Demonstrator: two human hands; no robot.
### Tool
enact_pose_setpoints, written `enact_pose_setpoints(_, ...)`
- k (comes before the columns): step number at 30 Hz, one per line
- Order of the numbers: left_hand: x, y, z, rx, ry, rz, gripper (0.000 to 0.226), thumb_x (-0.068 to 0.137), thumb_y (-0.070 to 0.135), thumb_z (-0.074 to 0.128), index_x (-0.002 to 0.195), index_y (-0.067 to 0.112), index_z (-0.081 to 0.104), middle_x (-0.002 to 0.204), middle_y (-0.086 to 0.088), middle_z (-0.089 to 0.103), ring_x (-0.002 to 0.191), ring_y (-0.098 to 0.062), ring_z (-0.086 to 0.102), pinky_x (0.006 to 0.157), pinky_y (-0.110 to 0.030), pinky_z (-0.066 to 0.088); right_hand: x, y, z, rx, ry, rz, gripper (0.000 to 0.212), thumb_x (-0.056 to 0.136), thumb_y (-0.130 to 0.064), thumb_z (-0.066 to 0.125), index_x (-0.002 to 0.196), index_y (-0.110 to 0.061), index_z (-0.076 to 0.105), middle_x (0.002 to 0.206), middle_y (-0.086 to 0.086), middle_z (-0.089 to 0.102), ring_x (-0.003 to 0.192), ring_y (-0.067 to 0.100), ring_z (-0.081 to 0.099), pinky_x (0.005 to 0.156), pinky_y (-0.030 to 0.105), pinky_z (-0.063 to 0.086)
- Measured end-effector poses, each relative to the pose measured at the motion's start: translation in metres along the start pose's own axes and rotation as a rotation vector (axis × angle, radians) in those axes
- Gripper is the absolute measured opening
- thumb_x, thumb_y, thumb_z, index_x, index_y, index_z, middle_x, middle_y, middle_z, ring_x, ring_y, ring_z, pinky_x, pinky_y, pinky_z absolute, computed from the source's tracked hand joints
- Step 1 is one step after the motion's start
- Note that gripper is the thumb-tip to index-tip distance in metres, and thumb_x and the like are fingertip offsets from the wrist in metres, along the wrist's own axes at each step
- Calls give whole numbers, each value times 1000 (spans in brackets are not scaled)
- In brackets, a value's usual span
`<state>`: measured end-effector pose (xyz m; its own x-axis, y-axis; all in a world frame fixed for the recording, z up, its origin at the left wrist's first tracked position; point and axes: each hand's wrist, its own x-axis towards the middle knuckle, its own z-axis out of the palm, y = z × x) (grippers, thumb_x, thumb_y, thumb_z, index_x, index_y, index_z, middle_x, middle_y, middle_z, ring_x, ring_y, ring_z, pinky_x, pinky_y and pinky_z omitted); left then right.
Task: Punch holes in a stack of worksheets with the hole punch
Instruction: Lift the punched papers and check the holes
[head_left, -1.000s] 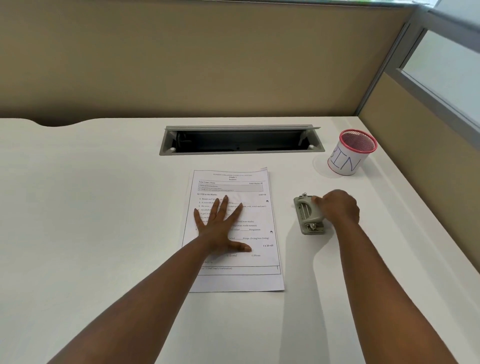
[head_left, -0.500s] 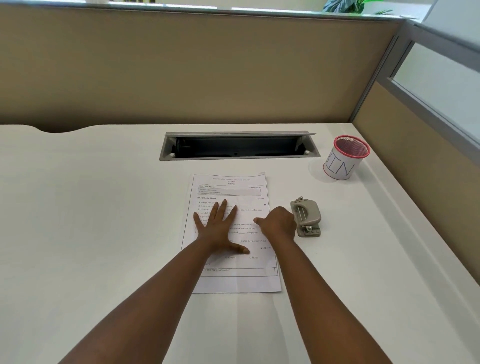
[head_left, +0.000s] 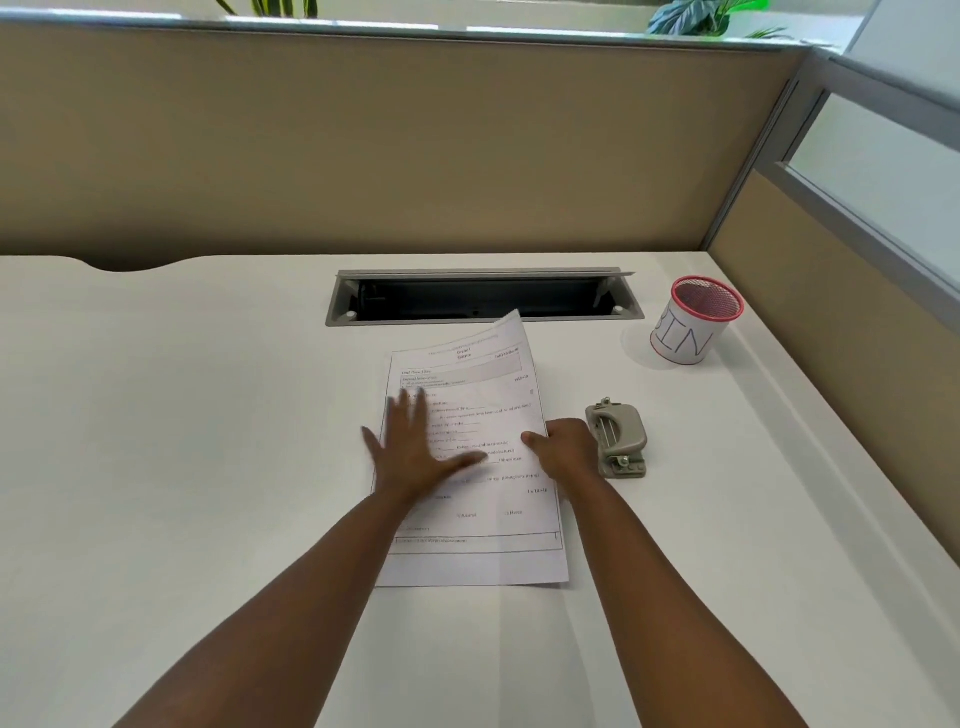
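The worksheets (head_left: 470, 467) lie in the middle of the white desk (head_left: 182, 441), long side running away from the person, and the top sheet's far right corner is raised off the pile, reaching toward the cable tray (head_left: 483, 299). The right hand (head_left: 563, 452) sits at the sheets' right edge, its thumb on top of the paper and its fingers hidden under or behind the edge, so it appears to pinch that edge, probably to lift the sheet. The left hand (head_left: 415, 457) lies flat on the left half of the page with fingers spread and straight, thumb stretched out to the right; it grips nothing and seems there to pin the pile so it does not slide while the edge comes up. It is blurred, so its exact contact is hard to read. The punch (head_left: 618, 441) stands on the desk just beside the right hand, to its right, untouched by either hand, and close enough to be taken up once the paper is ready. Farther off, near the right partition (head_left: 857, 322), stands a red mesh cup (head_left: 693, 322) lettered BIN, well apart from the paper. Nothing lies between the sheets and the punch except the right hand itself, and the open tray behind the pile is the only gap a lifted sheet might slip toward.
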<state>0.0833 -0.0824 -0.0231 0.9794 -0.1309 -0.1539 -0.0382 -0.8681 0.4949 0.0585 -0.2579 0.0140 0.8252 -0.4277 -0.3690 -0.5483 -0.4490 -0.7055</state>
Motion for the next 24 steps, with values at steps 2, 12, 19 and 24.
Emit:
enact_pose_setpoints(2,2,-13,-12,-218,177,-123,106,74,61,59,149,10,4,159,-11,6,147,-25,4,118,-48,2,0,1,-4,119,-20,-43,23,83,-18,65,64,-7,61,70,16,58,73,23,50,66,27,32)
enact_pose_setpoints(12,0,-24,-83,-1241,179,-117,11,86,12,61,95,7,66,90,-7,74,70,-15,71,59,-24,58,-17,-22,-24,532,-95,-253,15,86,-10,61,93,2,66,91,19,70,75,21,59,76,42,54)
enact_pose_setpoints(19,-16,5,-132,-1264,209,238,16,94,10,48,95,16,64,83,8,76,79,-11,71,70,-28,59,-33,-52,-38,684,-126,-512,12,87,-13,59,90,-24,64,91,3,68,77,17,66,75,33,58)
enact_pose_setpoints(24,-26,9,-138,-1189,243,318,15,85,10,58,92,22,64,84,13,75,80,-10,71,70,-28,59,-34,-50,-34,777,-159,-556,15,88,-8,57,92,-21,65,83,-12,73,71,6,70,68,22,59)
